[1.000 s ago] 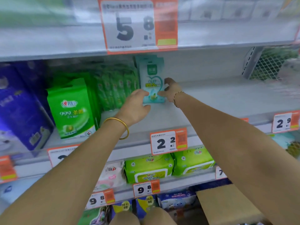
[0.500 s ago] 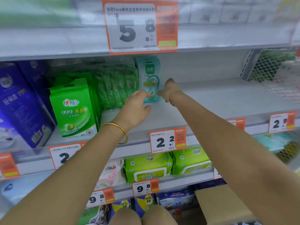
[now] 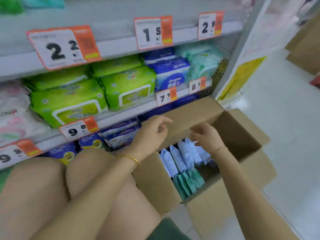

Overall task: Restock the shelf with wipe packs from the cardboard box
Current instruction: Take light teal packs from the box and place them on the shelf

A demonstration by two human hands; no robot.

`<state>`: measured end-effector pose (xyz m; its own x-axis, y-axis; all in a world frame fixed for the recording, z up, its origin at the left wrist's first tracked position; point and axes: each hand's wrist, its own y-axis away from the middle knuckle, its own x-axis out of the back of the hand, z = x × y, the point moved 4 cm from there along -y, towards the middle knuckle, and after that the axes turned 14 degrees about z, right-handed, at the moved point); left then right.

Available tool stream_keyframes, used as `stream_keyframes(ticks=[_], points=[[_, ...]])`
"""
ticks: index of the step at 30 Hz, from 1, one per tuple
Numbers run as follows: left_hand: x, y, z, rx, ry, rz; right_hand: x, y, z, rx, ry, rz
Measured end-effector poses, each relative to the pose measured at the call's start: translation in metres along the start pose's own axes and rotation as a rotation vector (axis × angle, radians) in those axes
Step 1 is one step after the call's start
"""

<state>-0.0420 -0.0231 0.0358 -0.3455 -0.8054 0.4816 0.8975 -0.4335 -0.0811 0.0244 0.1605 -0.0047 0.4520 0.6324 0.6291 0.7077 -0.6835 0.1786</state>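
Note:
An open cardboard box (image 3: 242,135) stands on the floor beside the shelf, flaps spread. Inside stand pale blue wipe packs (image 3: 180,156) on edge, with teal packs (image 3: 188,182) in front of them. My left hand (image 3: 152,132) hovers over the box's left side with loosely curled fingers, holding nothing. My right hand (image 3: 207,135) hangs just above the blue packs, fingers loosely bent, also holding nothing. The shelf (image 3: 121,44) with its price tags rises behind the box.
Green wipe packs (image 3: 69,103) and blue packs (image 3: 169,73) fill the shelf level above the box. Dark blue packs (image 3: 119,134) sit on the lowest level. My bent knees (image 3: 78,179) are at the lower left. White floor (image 3: 285,118) lies to the right.
Both hands have left the teal pack standing on the upper shelf and dropped to the box. My view has swung down and right from the upper shelf to the box.

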Motion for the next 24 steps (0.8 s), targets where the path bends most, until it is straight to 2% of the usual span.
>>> stream_keyframes(ticks=[3, 6, 9, 15, 20, 24], points=[[-0.048, 0.007, -0.019, 0.048, -0.044, -0.128, -0.012, -0.017, 0.068, -0.024, 0.257, 0.013], [-0.066, 0.004, -0.028, 0.037, -0.117, -0.200, -0.049, -0.024, 0.115, -0.081, 0.675, -0.210], [-0.069, -0.001, -0.042, 0.072, -0.174, -0.199, -0.077, -0.022, 0.152, -0.151, 0.874, -0.372], [-0.074, -0.005, -0.056, 0.076, -0.245, -0.232, -0.093, -0.018, 0.193, -0.334, 0.753, -0.358], [-0.076, -0.005, -0.058, 0.103, -0.245, -0.249, -0.089, -0.011, 0.178, -0.243, 0.875, -0.273], [-0.077, -0.003, -0.055, 0.098, -0.244, -0.250, -0.071, -0.015, 0.158, -0.159, 0.922, -0.296]])
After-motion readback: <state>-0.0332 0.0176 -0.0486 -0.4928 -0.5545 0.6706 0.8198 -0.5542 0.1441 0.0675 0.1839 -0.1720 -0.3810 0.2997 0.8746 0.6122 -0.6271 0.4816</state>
